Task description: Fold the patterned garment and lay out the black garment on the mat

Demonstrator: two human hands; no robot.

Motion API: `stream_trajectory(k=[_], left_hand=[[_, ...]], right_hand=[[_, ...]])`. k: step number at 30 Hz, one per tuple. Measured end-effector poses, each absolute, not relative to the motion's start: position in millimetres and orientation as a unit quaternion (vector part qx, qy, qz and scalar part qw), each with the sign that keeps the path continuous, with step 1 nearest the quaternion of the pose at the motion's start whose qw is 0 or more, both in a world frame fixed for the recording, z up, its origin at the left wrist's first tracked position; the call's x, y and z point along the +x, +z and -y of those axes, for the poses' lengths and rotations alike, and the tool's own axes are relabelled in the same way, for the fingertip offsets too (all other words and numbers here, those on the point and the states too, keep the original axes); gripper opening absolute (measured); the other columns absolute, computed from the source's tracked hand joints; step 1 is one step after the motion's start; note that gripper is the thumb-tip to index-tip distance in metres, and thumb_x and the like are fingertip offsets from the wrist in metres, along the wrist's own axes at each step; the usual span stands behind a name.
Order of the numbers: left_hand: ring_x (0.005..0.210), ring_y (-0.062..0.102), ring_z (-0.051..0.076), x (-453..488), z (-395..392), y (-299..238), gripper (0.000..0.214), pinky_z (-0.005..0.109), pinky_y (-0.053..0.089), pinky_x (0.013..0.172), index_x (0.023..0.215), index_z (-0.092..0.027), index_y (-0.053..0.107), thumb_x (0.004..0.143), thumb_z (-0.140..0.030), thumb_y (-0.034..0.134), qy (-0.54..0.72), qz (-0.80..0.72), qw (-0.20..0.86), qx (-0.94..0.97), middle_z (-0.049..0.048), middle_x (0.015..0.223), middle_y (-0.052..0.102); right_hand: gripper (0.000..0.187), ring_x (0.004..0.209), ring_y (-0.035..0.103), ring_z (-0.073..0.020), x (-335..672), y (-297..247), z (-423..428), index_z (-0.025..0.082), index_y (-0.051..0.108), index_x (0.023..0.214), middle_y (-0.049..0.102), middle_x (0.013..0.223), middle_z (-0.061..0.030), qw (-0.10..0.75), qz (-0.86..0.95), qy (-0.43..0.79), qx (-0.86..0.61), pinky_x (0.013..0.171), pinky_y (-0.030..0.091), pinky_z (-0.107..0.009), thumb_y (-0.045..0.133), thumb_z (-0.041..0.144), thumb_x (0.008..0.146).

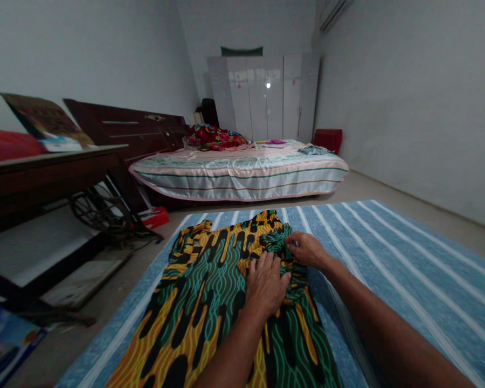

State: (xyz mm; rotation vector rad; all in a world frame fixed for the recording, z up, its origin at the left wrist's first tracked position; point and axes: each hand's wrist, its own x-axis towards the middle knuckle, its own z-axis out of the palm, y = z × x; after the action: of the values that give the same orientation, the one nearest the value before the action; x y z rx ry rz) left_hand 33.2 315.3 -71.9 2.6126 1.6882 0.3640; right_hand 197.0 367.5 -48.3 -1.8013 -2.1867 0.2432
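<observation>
head view: black, yellow and green patterned garment [214, 275] lies spread on the blue-and-white striped sheet [392, 253], ahead of the wearer. left hand [267, 283] is palm down on the right half of it, fingers spread, gripping nothing, apparently steadying the cloth. right hand [306, 249] is at the garment's upper right edge, thumb and fingertips apparently pinching the bunched sleeve [275, 240]; exact finger contact too small to be sure. upper left corner [188, 245] is rumpled, neither hand on it. my read: step in hand is arranging or turning in the right-side sleeve, not done, cloth there still bunched. next move calls for keeping the left palm down as anchor while the right lays the sleeve flat, without dragging the body askew.
</observation>
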Motion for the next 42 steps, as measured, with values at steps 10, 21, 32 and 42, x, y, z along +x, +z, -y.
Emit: stream_trajectory(k=[10, 21, 32, 42], left_hand=[[0.129, 0.042, 0.026, 33, -323, -68, 0.042, 0.047, 0.030, 0.109, 0.123, -0.015, 0.054, 0.089, -0.036, 0.046, 0.154, -0.553, 0.039, 0.818, 0.0117, 0.134, 0.054], [0.103, 0.062, 0.018, 91, -437, -23, 0.028, 0.027, 0.046, 0.089, 0.098, -0.022, 0.070, 0.084, -0.019, 0.046, 0.148, -0.589, -0.001, 0.794, 0.0051, 0.105, 0.071], [0.096, 0.064, 0.021, 125, -496, -32, 0.028, 0.025, 0.048, 0.079, 0.094, -0.018, 0.073, 0.077, -0.034, 0.058, 0.052, -0.633, 0.032, 0.772, 0.0095, 0.100, 0.072], [0.097, 0.064, 0.022, 130, -502, -36, 0.021, 0.026, 0.048, 0.079, 0.090, -0.017, 0.072, 0.073, -0.023, 0.061, 0.048, -0.628, 0.043, 0.775, 0.0103, 0.099, 0.071]], right_hand=[[0.034, 0.119, 0.046, -0.0196, 187, -77, -375, 0.020, 0.058, 0.115, 0.052, 0.131, -0.0088, 0.167, 0.796, 0.060, -0.579, 0.098, 0.028, -0.036, 0.034, 0.023, 0.091], [0.036, 0.121, 0.041, -0.0249, 188, -75, -376, 0.018, 0.053, 0.120, 0.053, 0.127, -0.0121, 0.171, 0.805, 0.058, -0.566, 0.097, 0.028, -0.044, 0.033, 0.027, 0.092], [0.036, 0.117, 0.043, -0.0269, 191, -72, -378, 0.018, 0.055, 0.117, 0.055, 0.120, -0.0120, 0.175, 0.799, 0.066, -0.571, 0.097, 0.028, -0.047, 0.032, 0.028, 0.091], [0.036, 0.117, 0.043, -0.0272, 191, -70, -377, 0.018, 0.054, 0.118, 0.055, 0.119, -0.0121, 0.170, 0.798, 0.065, -0.574, 0.096, 0.029, -0.047, 0.035, 0.027, 0.090]])
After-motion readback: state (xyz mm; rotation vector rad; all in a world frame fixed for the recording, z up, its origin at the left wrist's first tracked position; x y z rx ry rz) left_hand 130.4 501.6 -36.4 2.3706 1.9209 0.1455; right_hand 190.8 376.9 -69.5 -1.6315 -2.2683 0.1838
